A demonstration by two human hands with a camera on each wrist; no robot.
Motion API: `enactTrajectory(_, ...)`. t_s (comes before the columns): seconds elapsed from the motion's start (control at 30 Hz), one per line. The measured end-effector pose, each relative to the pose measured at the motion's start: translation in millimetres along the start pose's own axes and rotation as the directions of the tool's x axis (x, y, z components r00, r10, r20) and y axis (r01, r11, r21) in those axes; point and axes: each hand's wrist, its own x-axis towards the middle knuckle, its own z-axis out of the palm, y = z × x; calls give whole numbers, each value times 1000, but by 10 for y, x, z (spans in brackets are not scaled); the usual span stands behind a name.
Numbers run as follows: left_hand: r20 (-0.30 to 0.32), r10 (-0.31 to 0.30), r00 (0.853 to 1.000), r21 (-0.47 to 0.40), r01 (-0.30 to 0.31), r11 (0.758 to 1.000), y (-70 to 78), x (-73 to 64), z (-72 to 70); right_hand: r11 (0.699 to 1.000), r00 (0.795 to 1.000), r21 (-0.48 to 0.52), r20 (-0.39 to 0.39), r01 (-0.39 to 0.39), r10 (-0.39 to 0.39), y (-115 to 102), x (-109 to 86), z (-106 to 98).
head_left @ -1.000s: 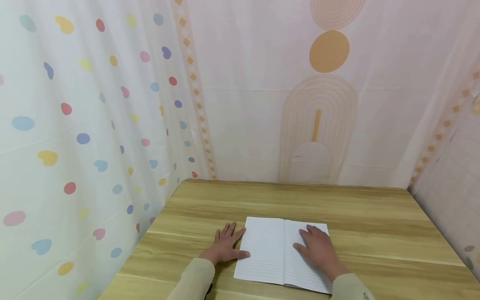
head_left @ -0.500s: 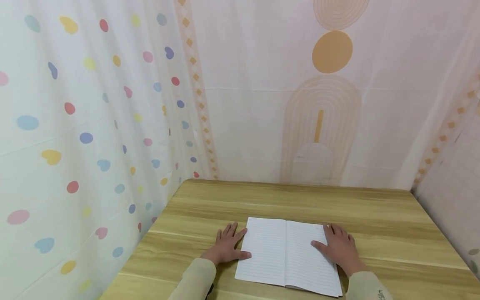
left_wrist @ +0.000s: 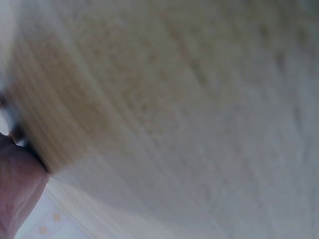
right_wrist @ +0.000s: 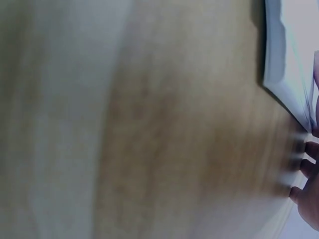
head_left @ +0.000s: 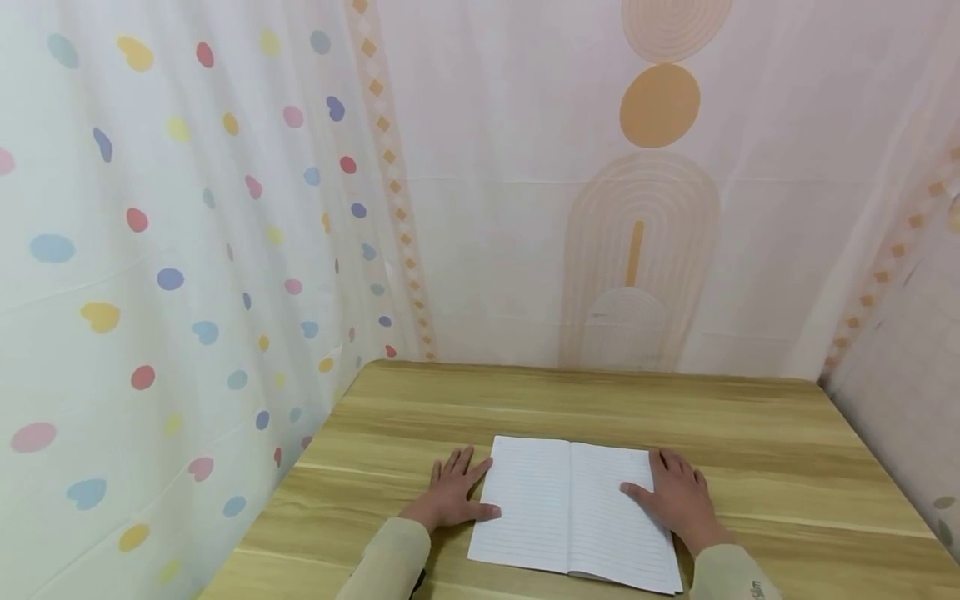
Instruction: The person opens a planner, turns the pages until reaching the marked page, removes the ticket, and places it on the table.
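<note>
An open notebook (head_left: 528,504) with lined white pages lies flat on the wooden table (head_left: 585,400). At its left edge rests my left hand (head_left: 450,492), fingers spread on the wood and the thumb over the page margin. My right hand (head_left: 682,500) lies across the right edge, its thumb on the right page and its other fingers at the upper right corner. In the right wrist view the notebook's pages (right_wrist: 286,64) show at the upper right, with fingertips beside them. The left wrist view holds mostly blurred tabletop and part of the left hand (left_wrist: 20,184).
A curtain with coloured dots (head_left: 187,292) hangs along the left side of the table. Behind the far edge hangs a pale curtain (head_left: 495,250) with an arch pattern. A light wall covering (head_left: 915,375) borders the right side.
My right hand has slid right, from the middle of the right page to its outer edge, and the page now lies flatter and wider. The left hand has stayed in place.
</note>
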Motion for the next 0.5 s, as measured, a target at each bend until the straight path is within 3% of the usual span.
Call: enactTrajectory(0.5,4,-9,1000,6,9,1000,34,-4,-21,1000,1000,21,-9,10,-10,-24,-5,-21)
